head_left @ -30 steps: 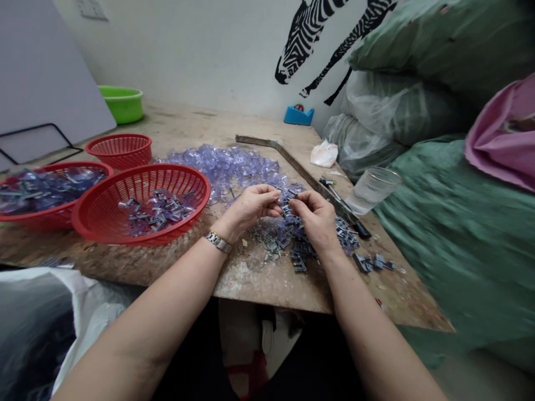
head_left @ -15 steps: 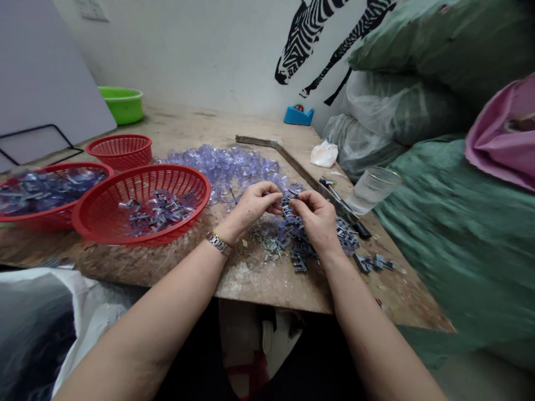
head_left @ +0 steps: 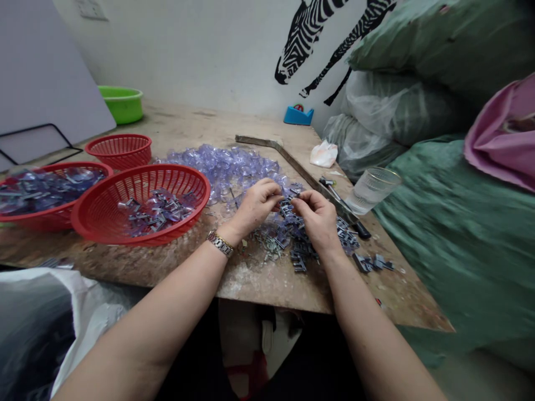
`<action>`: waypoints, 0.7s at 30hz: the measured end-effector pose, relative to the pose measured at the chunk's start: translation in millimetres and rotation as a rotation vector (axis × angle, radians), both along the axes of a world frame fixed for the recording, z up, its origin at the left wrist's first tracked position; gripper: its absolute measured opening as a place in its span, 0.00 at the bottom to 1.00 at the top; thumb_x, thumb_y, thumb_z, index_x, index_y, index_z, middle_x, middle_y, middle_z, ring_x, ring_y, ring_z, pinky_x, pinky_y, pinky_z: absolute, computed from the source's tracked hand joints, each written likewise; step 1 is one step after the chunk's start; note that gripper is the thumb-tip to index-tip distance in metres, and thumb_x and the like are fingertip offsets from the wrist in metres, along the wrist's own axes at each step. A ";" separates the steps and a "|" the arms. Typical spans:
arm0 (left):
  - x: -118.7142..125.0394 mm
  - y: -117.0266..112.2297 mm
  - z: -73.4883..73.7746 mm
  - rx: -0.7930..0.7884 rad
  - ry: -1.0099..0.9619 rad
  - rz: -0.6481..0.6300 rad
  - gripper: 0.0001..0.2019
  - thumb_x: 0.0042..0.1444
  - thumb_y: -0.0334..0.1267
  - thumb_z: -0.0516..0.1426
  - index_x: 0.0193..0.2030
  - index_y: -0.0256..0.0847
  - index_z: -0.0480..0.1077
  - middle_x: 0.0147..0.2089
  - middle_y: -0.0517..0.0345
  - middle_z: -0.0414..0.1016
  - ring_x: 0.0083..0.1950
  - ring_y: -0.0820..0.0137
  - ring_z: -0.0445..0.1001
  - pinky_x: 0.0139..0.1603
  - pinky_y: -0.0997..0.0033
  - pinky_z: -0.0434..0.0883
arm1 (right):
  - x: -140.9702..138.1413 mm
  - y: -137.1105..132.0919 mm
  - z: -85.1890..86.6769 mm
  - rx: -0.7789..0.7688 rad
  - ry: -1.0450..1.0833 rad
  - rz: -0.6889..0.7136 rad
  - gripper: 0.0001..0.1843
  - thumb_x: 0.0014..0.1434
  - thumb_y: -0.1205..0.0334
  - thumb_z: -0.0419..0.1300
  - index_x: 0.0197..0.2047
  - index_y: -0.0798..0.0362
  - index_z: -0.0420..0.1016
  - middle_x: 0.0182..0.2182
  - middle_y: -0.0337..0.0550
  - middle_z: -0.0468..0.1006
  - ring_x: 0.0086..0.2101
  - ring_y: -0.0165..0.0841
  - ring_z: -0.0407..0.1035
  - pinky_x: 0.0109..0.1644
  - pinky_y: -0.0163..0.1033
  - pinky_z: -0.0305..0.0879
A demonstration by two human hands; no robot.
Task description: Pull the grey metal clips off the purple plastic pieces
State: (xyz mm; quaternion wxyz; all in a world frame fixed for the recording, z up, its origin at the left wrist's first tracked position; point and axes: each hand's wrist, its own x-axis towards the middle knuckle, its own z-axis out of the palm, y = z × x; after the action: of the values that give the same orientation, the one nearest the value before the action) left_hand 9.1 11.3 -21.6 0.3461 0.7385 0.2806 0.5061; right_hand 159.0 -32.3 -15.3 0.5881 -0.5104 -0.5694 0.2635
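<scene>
A white wall point(head_left: 200, 61) bearing a zebra figure point(head_left: 307, 42) and a stack of green sacks point(head_left: 451, 223) border a worn tabletop point(head_left: 267, 287). Two forearms point(head_left: 171, 312) extend over its near edge and converge. A red basket point(head_left: 98, 214) stands to the left. The left hand point(head_left: 254, 207), palm inward, has its fingertips drawn together, contents hidden; the right hand point(head_left: 320, 220) pinches a small grey part point(head_left: 295, 194) above heaped grey pieces point(head_left: 299, 259). Slender pins point(head_left: 272, 248) lie between the forearms.
</scene>
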 end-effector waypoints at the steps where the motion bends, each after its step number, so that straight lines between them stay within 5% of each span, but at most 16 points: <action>1: -0.4 -0.6 0.9 0.025 0.030 0.009 0.08 0.56 0.27 0.55 0.26 0.36 0.65 0.35 0.57 0.64 0.32 0.76 0.67 0.31 0.76 0.71 | 0.1 0.1 -0.1 -0.003 0.005 0.002 0.09 0.48 0.56 0.63 0.26 0.51 0.69 0.20 0.32 0.69 0.25 0.28 0.64 0.32 0.35 0.60; 11: -2.1 -3.0 5.4 0.234 0.248 0.100 0.09 0.58 0.28 0.55 0.27 0.38 0.65 0.38 0.54 0.68 0.41 0.70 0.67 0.45 0.71 0.66 | 1.4 4.4 -6.8 -0.040 0.010 0.013 0.11 0.48 0.54 0.64 0.25 0.51 0.68 0.19 0.33 0.70 0.24 0.29 0.65 0.31 0.36 0.61; 21: -0.4 -6.7 6.9 0.236 0.299 0.078 0.09 0.60 0.28 0.53 0.28 0.38 0.66 0.41 0.53 0.68 0.43 0.70 0.68 0.48 0.70 0.67 | 1.5 5.6 -6.9 -0.087 0.070 0.059 0.14 0.46 0.52 0.65 0.25 0.51 0.66 0.19 0.33 0.69 0.24 0.30 0.68 0.30 0.36 0.62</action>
State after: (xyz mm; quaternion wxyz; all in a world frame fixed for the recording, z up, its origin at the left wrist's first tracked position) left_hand 8.8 4.6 -14.6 0.1920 0.8294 0.2959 0.4332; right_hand 160.5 -26.7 -22.2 0.5767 -0.5092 -0.5513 0.3229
